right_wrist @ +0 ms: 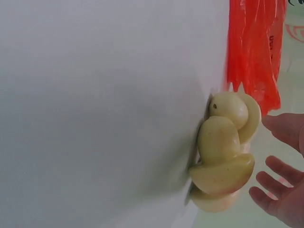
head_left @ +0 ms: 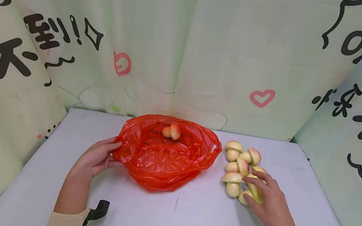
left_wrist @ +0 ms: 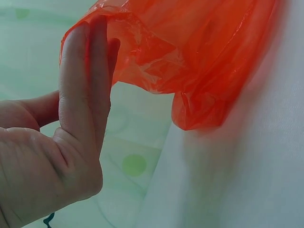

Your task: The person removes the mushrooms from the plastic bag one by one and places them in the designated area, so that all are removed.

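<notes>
A red plastic bag (head_left: 163, 168) lies with its mouth open at the middle of the table, and a toy mushroom (head_left: 174, 131) is inside it. My left hand (head_left: 99, 155) holds the bag's left rim; in the left wrist view, its long fingers (left_wrist: 78, 80) are nearly straight against the thin film. To the right of the bag, several pale yellow toy mushrooms (head_left: 232, 178) with pinkish caps lie in a cluster. My right hand (head_left: 270, 201) is over the near right side of the cluster. Its fingers are spread around a mushroom (right_wrist: 218, 140), and the right wrist view shows a gap between them.
The white table (head_left: 152, 224) ends at a pale green curtain (head_left: 222, 57) with dark writing, which encloses the back and both sides. A black strap (head_left: 99, 210) sticks out from the left sleeve (head_left: 67, 223).
</notes>
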Available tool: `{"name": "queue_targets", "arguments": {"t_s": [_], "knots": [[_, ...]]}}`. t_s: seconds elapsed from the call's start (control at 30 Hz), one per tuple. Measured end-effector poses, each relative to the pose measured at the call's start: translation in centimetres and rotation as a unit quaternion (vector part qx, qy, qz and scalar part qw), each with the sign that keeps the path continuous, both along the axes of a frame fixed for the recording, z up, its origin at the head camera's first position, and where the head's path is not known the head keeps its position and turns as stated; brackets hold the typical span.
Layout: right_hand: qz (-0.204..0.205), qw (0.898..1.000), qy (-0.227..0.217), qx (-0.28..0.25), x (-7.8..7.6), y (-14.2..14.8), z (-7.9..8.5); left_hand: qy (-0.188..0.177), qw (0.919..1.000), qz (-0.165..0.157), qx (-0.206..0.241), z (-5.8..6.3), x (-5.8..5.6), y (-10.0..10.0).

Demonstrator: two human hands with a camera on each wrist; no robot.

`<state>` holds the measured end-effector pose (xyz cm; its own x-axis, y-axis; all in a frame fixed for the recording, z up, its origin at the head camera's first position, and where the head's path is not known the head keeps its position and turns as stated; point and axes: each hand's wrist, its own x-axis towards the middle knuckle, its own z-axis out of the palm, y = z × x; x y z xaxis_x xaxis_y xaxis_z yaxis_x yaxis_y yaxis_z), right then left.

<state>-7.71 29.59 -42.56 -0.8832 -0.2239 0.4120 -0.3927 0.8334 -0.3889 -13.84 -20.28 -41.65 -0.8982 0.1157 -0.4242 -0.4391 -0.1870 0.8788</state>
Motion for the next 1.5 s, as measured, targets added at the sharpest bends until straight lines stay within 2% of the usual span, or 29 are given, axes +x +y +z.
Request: {"name": "queue_targets", "arguments": {"t_s": [0.27,0.5,0.73,0.97,1.5], "knots": [[0.013,1.0,0.023,-0.014,-0.5,-1.4,0.2,-0.001,1.0,0.002,-0.001,0.1,-0.1,0.0],[0.023,0.999,0.006,-0.029,-1.2,-3.1,0.8,-0.003,1.0,0.006,-0.002,0.0,-0.1,-0.1],[0.053,0.997,0.034,-0.039,-2.3,-4.5,1.0,0.0,1.0,0.002,0.0,0.1,0.0,-0.1],[0.047,0.998,0.009,-0.032,-2.8,-6.0,1.2,0.0,1.0,0.001,-0.001,0.0,0.0,-0.1],[0.102,0.993,-0.006,-0.055,-4.7,-9.1,1.6,-0.004,1.0,0.005,-0.007,-0.2,-0.1,0.1]]}}
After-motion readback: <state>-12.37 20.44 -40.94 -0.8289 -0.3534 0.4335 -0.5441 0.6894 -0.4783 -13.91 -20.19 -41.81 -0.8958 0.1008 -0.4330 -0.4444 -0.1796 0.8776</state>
